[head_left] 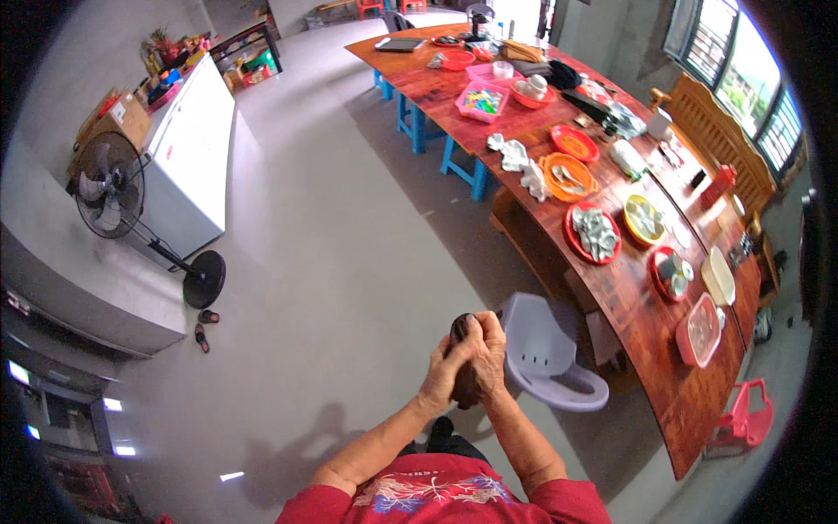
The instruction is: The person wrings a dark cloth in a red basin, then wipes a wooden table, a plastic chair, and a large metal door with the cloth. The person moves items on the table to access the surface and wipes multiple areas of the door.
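In front of my body I hold a dark brown, long, rounded object (465, 391), its kind not clear from here. My left hand (443, 374) is closed around its left side. My right hand (490, 354) grips it from the right, close against the left one. The object's dark upper end shows above my fingers and its lower end below them; its middle is mostly hidden. Just right of my hands stands a grey-purple plastic chair (546, 349).
A long wooden table (642, 367) on the right carries several bowls, trays and a pink basket (482, 101). Blue stools (463, 168) stand under its edge. To the left are a white chest freezer (194, 144), a black standing fan (110, 185) and slippers (202, 336) on the floor.
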`<act>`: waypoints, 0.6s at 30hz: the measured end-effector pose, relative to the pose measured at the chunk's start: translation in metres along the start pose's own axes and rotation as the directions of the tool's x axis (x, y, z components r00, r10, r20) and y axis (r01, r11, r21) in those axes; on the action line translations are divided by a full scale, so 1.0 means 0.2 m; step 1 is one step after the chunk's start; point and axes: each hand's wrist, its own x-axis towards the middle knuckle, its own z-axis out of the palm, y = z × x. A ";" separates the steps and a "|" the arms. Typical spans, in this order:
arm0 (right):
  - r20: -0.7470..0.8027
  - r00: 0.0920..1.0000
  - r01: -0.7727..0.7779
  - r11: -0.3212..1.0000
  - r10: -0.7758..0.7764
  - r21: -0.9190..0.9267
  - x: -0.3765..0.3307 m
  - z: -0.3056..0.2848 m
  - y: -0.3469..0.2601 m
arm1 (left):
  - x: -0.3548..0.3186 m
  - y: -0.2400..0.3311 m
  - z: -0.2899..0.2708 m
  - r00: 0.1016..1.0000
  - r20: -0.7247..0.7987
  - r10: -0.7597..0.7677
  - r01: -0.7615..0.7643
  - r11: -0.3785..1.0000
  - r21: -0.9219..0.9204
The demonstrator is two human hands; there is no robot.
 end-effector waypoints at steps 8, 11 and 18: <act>0.161 0.986 0.061 0.990 -0.041 -0.126 0.87 0.49 0.21 | 0.66 0.46 -0.38 1.000 -0.015 0.024 -0.015 0.899 0.438; 0.233 0.972 0.067 0.986 -0.029 -0.156 1.08 0.69 0.14 | 0.99 0.62 -0.47 0.953 -0.206 0.224 -0.158 0.943 0.294; 0.070 0.996 0.060 0.973 -0.046 -0.221 1.54 1.00 0.25 | 1.76 0.99 -0.53 0.859 -0.121 0.497 -0.384 0.782 0.491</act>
